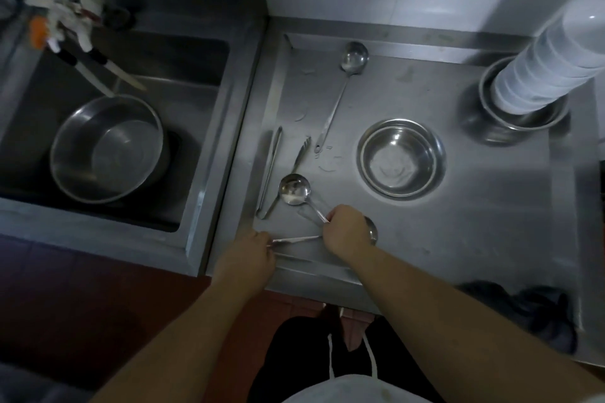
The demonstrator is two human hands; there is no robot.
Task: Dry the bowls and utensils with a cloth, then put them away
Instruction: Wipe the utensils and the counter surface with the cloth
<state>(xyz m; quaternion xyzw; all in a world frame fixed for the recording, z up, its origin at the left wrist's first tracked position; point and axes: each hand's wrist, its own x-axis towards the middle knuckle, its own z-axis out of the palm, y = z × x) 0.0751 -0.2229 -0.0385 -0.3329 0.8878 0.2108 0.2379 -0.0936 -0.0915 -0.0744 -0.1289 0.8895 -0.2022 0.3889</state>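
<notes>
Head view: the right hand (347, 232) is curled over the handle of a small ladle (293, 189), gripping it near the handle's end; the ladle's bowl lies on the table (458, 222) just up and to the left of that hand. A second round ladle bowl (372, 231) shows at the right edge of the same hand, mostly hidden by it, and its thin handle (294, 239) runs left to the left hand (253, 255), whose fingers pinch the handle's tip. The two hands sit close together at the table's near edge.

The table is a steel tray-like top with a raised rim and a few water marks, set against a white tiled wall. Left of the left hand, a sink (203, 127) holds a large steel basin (106, 149) under a tap (78, 13).

Just above the left hand lie tongs (269, 173). A long ladle (340, 91) lies farther out, beyond both hands. A steel bowl (401, 159) stands up and to the right of the right hand, and far to the right a stack of white bowls (553, 65) rises from steel bowls (520, 114). A dark cloth (523, 311) lies near the right forearm at the table's front corner.
</notes>
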